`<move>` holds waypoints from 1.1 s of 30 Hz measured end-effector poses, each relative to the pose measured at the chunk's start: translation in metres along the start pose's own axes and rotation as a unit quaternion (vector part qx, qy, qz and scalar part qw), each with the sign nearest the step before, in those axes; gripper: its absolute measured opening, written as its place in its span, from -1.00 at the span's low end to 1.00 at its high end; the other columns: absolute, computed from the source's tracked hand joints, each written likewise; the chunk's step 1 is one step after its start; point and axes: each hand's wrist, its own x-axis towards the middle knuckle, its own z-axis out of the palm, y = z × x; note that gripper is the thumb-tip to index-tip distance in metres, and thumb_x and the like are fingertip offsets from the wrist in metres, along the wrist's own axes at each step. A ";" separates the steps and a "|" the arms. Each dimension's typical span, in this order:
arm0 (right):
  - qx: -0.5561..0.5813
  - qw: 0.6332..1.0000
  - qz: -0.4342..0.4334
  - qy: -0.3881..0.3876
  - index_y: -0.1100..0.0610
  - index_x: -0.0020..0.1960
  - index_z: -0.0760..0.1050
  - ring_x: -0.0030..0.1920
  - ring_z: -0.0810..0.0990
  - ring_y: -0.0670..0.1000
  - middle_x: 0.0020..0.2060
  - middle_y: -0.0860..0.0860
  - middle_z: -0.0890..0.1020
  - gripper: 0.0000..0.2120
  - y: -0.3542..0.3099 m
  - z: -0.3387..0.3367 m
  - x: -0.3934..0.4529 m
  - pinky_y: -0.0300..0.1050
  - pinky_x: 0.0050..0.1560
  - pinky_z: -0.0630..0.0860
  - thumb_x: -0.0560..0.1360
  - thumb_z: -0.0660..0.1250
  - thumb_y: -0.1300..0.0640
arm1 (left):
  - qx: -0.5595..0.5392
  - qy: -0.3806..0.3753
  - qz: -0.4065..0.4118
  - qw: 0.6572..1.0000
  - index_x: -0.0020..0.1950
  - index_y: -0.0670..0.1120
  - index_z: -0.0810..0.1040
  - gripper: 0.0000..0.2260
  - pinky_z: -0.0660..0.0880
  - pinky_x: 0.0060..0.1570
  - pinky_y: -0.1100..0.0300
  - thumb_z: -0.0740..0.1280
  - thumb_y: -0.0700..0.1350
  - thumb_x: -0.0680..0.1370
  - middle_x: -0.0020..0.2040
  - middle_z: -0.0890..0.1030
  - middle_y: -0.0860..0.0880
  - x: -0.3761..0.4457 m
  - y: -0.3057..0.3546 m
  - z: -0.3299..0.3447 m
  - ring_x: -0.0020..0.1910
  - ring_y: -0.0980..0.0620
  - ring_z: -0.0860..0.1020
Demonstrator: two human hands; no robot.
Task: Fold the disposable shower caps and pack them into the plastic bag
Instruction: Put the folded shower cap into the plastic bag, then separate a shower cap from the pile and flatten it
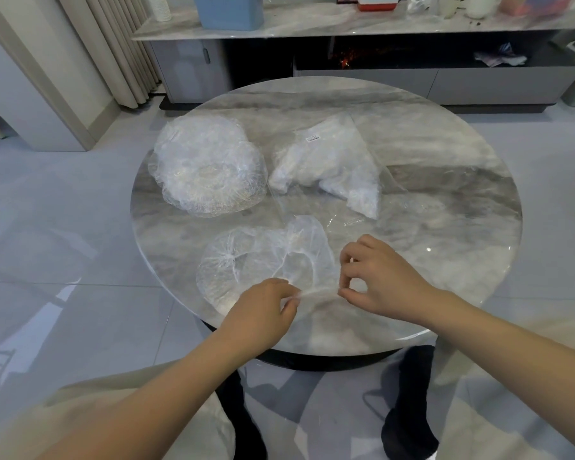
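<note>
With the left hand (263, 307) pinching the near edge of the spread shower cap (266, 260) and the right hand (375, 277) pinching film just right of it, draw both fingertips level before creasing, plastic bag (332, 161) lying beyond them.

Both bare forearms reach forward, palms down. Left hand (263, 302) has fingers curled, thumb and forefinger pinched together. Right hand (377, 278) sits just beside it, fingers bent, thumb meeting fingertips.

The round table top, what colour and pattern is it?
Grey and white marble swirls on the round table top, seen best in the head view.
</note>
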 end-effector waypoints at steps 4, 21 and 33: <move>0.061 0.997 -0.005 -0.052 0.05 -0.38 0.43 0.27 0.31 -0.07 0.15 -0.13 0.58 -0.83 0.000 0.001 -0.007 -0.11 0.20 0.23 0.31 0.23 -0.02 | -0.076 -0.060 -0.049 0.994 -0.12 -0.02 0.59 -0.76 0.44 -0.13 0.29 0.19 0.02 0.61 -0.13 0.63 0.02 0.002 -0.003 0.002 -0.11 0.09 0.57; 0.094 0.974 0.143 -0.149 0.00 -0.31 0.30 -0.41 0.40 -0.10 -0.45 -0.07 0.49 -0.80 0.003 0.015 -0.011 -0.18 -0.29 0.36 0.47 0.23 0.09 | -0.055 -0.048 -0.089 0.993 -0.33 -0.09 0.30 -0.64 0.25 -0.39 0.29 0.15 0.03 0.63 -0.41 0.34 0.05 0.023 -0.021 0.008 -0.43 0.11 0.30; 0.134 0.925 0.334 -0.124 0.15 -0.01 0.38 -0.20 0.57 0.07 -0.26 0.02 0.57 -0.83 0.015 0.037 0.004 -0.04 -0.18 0.48 0.62 0.08 0.09 | -0.014 0.039 -0.105 0.994 -0.15 -0.09 0.44 -0.74 0.33 -0.37 0.23 0.22 0.09 0.56 -0.35 0.47 0.04 0.037 -0.032 0.018 -0.39 0.09 0.42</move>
